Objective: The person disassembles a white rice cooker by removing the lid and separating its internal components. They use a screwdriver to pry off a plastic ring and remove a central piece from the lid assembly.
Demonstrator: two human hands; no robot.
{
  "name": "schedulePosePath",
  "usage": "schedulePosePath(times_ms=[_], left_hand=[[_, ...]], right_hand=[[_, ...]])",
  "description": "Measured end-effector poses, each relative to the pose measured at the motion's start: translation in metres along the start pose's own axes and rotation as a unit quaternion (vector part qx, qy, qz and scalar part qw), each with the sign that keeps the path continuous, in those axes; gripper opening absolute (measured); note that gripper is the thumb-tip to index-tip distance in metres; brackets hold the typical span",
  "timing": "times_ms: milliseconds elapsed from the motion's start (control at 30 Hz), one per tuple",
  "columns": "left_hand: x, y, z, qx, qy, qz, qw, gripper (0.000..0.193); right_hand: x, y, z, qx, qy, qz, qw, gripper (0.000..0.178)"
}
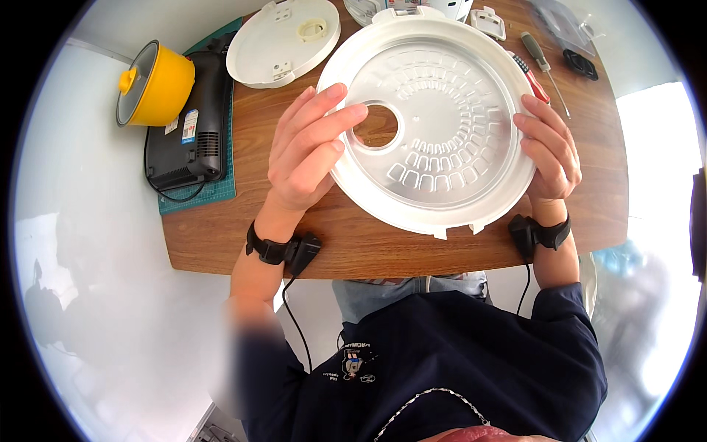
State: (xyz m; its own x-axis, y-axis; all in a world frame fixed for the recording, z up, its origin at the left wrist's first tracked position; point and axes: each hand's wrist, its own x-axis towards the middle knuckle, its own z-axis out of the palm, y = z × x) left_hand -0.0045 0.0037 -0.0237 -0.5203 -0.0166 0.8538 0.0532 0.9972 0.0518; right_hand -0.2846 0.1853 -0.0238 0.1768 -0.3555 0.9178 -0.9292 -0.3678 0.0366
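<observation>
Between my two hands is a round lid [434,110] with a white plastic rim and a silvery metal inner plate stamped with rows of small raised shapes. A round hole on its left side lets the wooden table show through. My left hand [305,147] grips the left rim, its fingertips lying over the edge near the hole. On the right rim, the fingers of my right hand [549,147] are curled over the edge. Both thumbs are hidden. The lid is held up above the table, its inner face toward me.
A white round cover [258,44] lies at the back left. Left of it, a yellow pot [163,87] stands on a black appliance [199,147] over a green cutting mat [224,188]. At the back right are a screwdriver [535,51], a red-handled tool [536,85] and a black coiled cable [580,65].
</observation>
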Motion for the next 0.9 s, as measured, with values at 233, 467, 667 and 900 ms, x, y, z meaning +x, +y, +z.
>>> schedulePosePath(times_ms=[233, 467, 667, 900], left_hand=[[0.000, -0.001, 0.003, -0.015, 0.013, -0.013, 1.000, 0.048], [0.002, 0.001, 0.003, -0.024, 0.012, -0.030, 0.999, 0.051], [-0.011, -0.009, 0.010, -0.093, 0.064, -0.019, 0.993, 0.055], [-0.015, -0.009, 0.012, -0.105, 0.075, -0.024, 0.991, 0.054]], right_hand=[[-0.001, 0.002, -0.001, 0.000, -0.008, -0.003, 1.000, 0.036], [0.000, -0.001, -0.001, -0.005, -0.005, 0.009, 1.000, 0.041], [-0.001, -0.001, -0.001, -0.010, 0.002, 0.006, 1.000, 0.041], [-0.003, 0.000, -0.002, -0.012, -0.002, 0.004, 1.000, 0.040]])
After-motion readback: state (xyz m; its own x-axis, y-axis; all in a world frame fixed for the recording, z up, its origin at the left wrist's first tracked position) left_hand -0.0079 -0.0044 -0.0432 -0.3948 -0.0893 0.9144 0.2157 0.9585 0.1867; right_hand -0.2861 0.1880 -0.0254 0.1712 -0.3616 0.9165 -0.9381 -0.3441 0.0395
